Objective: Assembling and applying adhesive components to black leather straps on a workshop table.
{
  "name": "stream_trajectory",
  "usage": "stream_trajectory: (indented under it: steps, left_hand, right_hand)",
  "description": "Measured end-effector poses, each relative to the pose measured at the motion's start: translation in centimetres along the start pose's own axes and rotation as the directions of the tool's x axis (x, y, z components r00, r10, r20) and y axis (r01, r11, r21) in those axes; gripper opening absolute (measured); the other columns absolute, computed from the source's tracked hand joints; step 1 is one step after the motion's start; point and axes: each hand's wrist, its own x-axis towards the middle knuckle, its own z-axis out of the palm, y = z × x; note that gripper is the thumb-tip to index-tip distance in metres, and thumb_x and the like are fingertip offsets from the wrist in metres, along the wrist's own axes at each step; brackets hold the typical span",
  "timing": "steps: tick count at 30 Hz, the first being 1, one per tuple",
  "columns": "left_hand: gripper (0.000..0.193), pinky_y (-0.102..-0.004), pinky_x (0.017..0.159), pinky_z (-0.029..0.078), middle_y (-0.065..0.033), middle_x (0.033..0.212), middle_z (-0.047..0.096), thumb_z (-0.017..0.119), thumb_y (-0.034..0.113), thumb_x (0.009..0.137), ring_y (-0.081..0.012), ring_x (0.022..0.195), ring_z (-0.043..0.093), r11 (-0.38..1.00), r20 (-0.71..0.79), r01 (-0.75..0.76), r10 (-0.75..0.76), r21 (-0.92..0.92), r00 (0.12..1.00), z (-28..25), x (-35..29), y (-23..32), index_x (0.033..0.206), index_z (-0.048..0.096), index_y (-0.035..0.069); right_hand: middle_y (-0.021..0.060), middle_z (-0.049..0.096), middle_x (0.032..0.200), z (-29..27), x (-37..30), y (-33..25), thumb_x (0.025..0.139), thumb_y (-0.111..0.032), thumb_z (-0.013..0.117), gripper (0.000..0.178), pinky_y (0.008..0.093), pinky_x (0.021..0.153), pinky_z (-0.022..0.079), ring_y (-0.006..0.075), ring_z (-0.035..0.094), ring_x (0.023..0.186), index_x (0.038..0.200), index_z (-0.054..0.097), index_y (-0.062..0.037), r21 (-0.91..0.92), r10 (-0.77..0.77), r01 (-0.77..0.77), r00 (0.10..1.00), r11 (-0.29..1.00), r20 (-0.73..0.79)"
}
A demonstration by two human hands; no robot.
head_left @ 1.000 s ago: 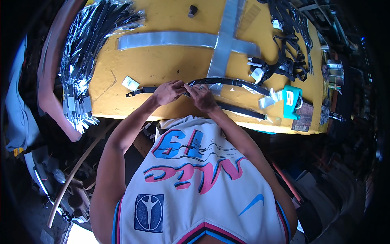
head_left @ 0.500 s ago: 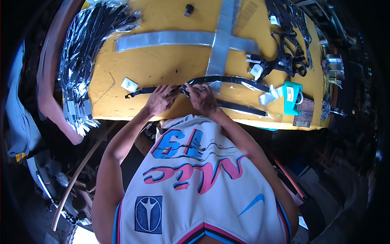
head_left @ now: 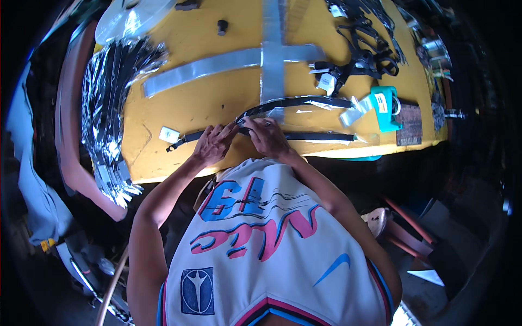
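Observation:
A black strap [head_left: 190, 137] lies along the near part of the yellow table, with a small black hook [head_left: 171, 148] at its left end and a white tag [head_left: 169, 135] beside it. My left hand [head_left: 215, 144] is closed on the strap, fingers bent. My right hand [head_left: 267, 138] pinches it just to the right, close to my left fingertips. Between the hands the strap bunches; my fingers hide the detail there. One black length [head_left: 296, 101] in clear plastic curves away to the right, and another [head_left: 321, 136] runs right below it.
A teal tape dispenser [head_left: 384, 111] stands at the right by a dark brown plate [head_left: 409, 126]. Plastic-wrapped black straps [head_left: 111, 89] are heaped at the left, loose black straps [head_left: 363, 49] at the far right. Clear tape [head_left: 204, 64] crosses the table [head_left: 185, 108]. A small black cylinder [head_left: 222, 27] stands far back.
The view has shifted and turned a little, so the table's things appear moved. Both hands stay together on the strap, with only slight finger movement.

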Motion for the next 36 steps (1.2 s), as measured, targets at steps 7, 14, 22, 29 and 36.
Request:
stream_trajectory:
  steps: [7, 14, 22, 29, 36]
  left_hand:
    - [0.071, -0.0417, 0.083, 0.043, -0.0107, 0.119, 0.052, 0.064, 0.009, 0.079, -0.0250, 0.102, 0.053, 0.993, 0.284, 0.080, -0.102, 0.086, 0.953, -2.0, 2.1, 1.0, 0.147, 0.045, 0.017]
    - [0.080, -0.0429, 0.086, 0.048, -0.0151, 0.130, 0.059, 0.059, 0.008, 0.076, -0.0283, 0.110, 0.060, 0.981, 0.427, 0.185, -0.193, 0.062, 0.883, -2.8, 1.4, 1.1, 0.152, 0.037, 0.020]
    - [0.095, -0.0475, 0.069, 0.052, -0.0164, 0.088, 0.067, 0.061, 0.018, 0.082, -0.0315, 0.076, 0.066, 0.952, 0.622, 0.109, -0.271, 0.286, 0.734, -1.8, 2.1, 0.0, 0.159, 0.006, 0.029]
    - [0.098, -0.0484, 0.077, 0.055, -0.0216, 0.100, 0.070, 0.060, 0.021, 0.084, -0.0345, 0.087, 0.071, 0.921, 0.746, 0.144, -0.378, 0.361, 0.548, -2.6, 4.1, 0.6, 0.158, -0.004, 0.032]
    - [0.108, -0.0516, 0.098, 0.047, -0.0240, 0.110, 0.069, 0.058, 0.016, 0.078, -0.0388, 0.102, 0.068, 0.885, 0.820, 0.235, -0.462, 0.402, 0.337, -2.9, 6.0, 1.1, 0.156, -0.014, 0.033]
  right_hand:
    - [0.0128, 0.070, 0.097, -12.2, -5.6, 3.8, 0.092, -0.001, 0.059, 0.029, 0.0422, 0.086, 0.052, 0.0296, 0.069, 0.092, 0.121, 0.055, -0.0016, 0.075, 0.386, -0.447, 0.663, 0.891, -0.641]
    - [0.0073, 0.070, 0.092, -28.8, -16.8, 13.4, 0.091, -0.002, 0.063, 0.030, 0.0280, 0.076, 0.052, 0.0152, 0.066, 0.083, 0.120, 0.059, -0.0055, 0.445, 0.643, -0.672, 0.062, 0.592, -0.763]
    - [0.0085, 0.073, 0.097, -37.0, -27.9, 28.7, 0.085, -0.014, 0.073, 0.021, 0.0288, 0.075, 0.053, 0.0178, 0.069, 0.083, 0.102, 0.071, -0.0013, 0.252, 0.680, -0.743, 0.348, 0.620, -0.645]
    - [0.0166, 0.071, 0.101, -40.4, -23.6, 31.8, 0.088, -0.015, 0.071, 0.037, 0.0335, 0.082, 0.054, 0.0224, 0.070, 0.089, 0.118, 0.061, 0.0047, 0.343, 0.894, -0.856, 0.439, 0.386, 0.088]
    - [0.0177, 0.072, 0.090, -41.0, -24.7, 31.7, 0.084, -0.011, 0.075, 0.035, 0.0313, 0.079, 0.052, 0.0214, 0.070, 0.091, 0.111, 0.061, 0.0055, 0.518, 0.829, -0.726, 0.556, 0.453, 0.055]
